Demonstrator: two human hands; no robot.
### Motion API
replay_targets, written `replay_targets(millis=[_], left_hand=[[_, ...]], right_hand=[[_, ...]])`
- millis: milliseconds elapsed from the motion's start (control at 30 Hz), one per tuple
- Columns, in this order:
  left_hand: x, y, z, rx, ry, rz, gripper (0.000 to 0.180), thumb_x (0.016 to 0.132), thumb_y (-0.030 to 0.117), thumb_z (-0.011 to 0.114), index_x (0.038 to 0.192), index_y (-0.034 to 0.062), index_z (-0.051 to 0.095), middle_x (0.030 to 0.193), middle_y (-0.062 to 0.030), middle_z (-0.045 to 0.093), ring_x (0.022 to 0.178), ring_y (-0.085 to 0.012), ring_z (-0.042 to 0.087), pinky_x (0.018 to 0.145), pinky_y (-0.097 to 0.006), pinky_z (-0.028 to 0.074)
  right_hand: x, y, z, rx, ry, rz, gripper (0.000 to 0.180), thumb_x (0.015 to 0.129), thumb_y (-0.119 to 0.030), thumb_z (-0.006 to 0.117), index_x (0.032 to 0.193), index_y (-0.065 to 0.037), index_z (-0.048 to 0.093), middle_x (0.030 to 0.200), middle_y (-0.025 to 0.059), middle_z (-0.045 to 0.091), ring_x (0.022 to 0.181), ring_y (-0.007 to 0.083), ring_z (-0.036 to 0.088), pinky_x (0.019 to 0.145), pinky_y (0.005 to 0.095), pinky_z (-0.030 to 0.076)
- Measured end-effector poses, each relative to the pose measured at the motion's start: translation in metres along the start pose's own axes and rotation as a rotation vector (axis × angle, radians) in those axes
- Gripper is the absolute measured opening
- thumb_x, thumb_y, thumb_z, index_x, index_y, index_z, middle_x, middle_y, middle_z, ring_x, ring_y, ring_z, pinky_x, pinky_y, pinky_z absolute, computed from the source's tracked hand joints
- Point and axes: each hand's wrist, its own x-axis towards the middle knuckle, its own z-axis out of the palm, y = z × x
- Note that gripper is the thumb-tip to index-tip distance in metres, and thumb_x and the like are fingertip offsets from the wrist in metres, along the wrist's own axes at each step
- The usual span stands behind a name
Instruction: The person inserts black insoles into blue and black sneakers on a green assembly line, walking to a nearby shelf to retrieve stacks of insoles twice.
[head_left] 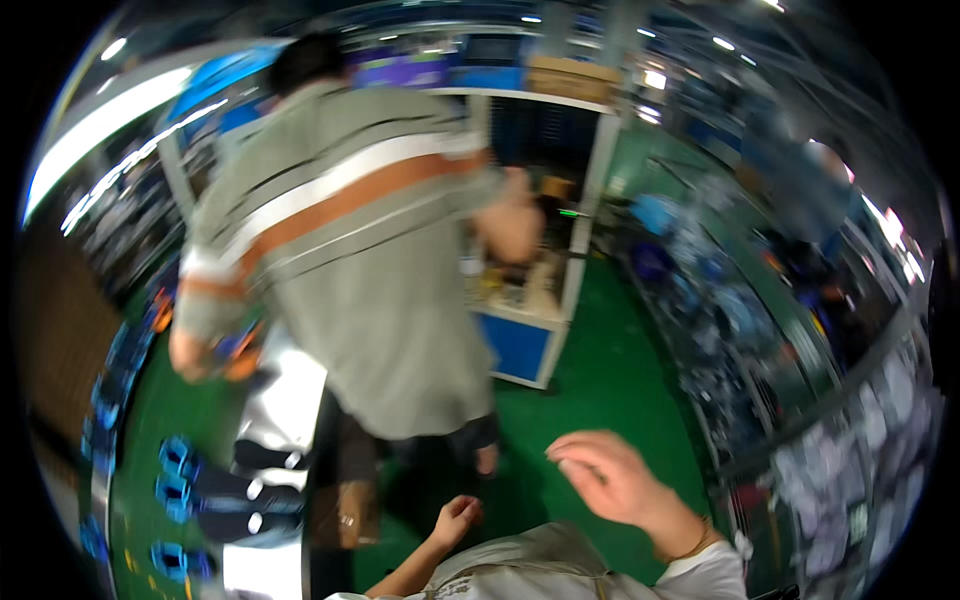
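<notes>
- While I walked close behind, a co-worker (pixel 370 260) in a striped shirt filled the frame's centre; I judged I could bump them.
- My right hand (pixel 610 478), lower centre, hung loosely curled, pinching nothing.
- My left hand (pixel 456 520), bottom centre, was curled shut, empty.

1. A green floor (pixel 610 400) is seen spreading beyond the fingers.
2. A white-framed shelving unit (pixel 590 200) with a blue lower panel (pixel 515 345) is set further off.
3. Bright strip lights (pixel 100 125) are mounted overhead to the left.
4. Blurred, cluttered racks (pixel 760 330) are ranged along the right.
</notes>
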Motion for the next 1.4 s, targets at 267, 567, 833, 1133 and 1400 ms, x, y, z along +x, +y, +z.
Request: replay_targets(millis=[267, 567, 833, 1133, 1400], left_hand=[[0.179, -0.070, 0.122, 0.868, -0.357, -0.568, 0.020, 0.082, 0.023, 0.055, 0.084, 0.0034, 0.059, 0.075, -0.0062, 0.057, 0.068, -0.0158, 0.054, 0.064, -0.029, 0.046], [0.441, -0.045, 0.243, 1.251, -0.553, -0.636, 0.014, 0.077, 0.017, 0.054, 0.074, 0.0064, 0.063, 0.074, -0.0106, 0.057, 0.071, -0.0216, 0.056, 0.066, -0.033, 0.046], [0.669, 0.072, 0.548, 1.035, -1.139, 0.823, 0.009, 0.084, 0.010, 0.050, 0.082, 0.0040, 0.056, 0.068, -0.0060, 0.052, 0.069, -0.0156, 0.052, 0.058, -0.028, 0.043], [0.816, 0.468, 0.774, 0.110, -0.683, 0.939, 0.012, 0.084, 0.012, 0.056, 0.091, 0.0019, 0.057, 0.078, -0.0024, 0.059, 0.073, -0.0102, 0.054, 0.069, -0.025, 0.045], [0.967, 0.706, 0.898, 0.478, -0.256, 1.694, 0.023, 0.081, 0.023, 0.060, 0.093, 0.0038, 0.063, 0.099, -0.0093, 0.058, 0.088, -0.0162, 0.056, 0.077, -0.026, 0.044]], right_hand=[[0.024, 0.045, -0.253, -0.456, 0.370, -0.961, 0.041, 0.058, -0.006, 0.065, 0.096, -0.017, 0.057, 0.099, 0.0172, 0.055, 0.076, 0.0245, 0.057, 0.065, 0.0343, 0.050], [0.021, 0.216, -0.395, -0.826, 0.144, -0.456, 0.017, 0.071, -0.005, 0.058, 0.088, -0.006, 0.059, 0.090, 0.0090, 0.058, 0.073, 0.0206, 0.057, 0.063, 0.0329, 0.048], [-0.012, 0.403, -0.586, -0.901, -0.206, 0.780, 0.037, 0.081, -0.031, 0.054, 0.106, -0.004, 0.056, 0.098, 0.0165, 0.060, 0.088, 0.0332, 0.057, 0.078, 0.0383, 0.046], [0.135, 0.540, -0.776, -1.065, 0.033, 0.587, 0.024, 0.085, -0.012, 0.049, 0.105, 0.000, 0.057, 0.099, 0.0138, 0.060, 0.092, 0.0242, 0.057, 0.083, 0.0328, 0.044], [0.318, 0.749, -0.916, -1.219, 0.050, 0.477, 0.040, 0.091, -0.032, 0.042, 0.117, -0.003, 0.051, 0.115, 0.0118, 0.055, 0.107, 0.0228, 0.050, 0.093, 0.0318, 0.037]])
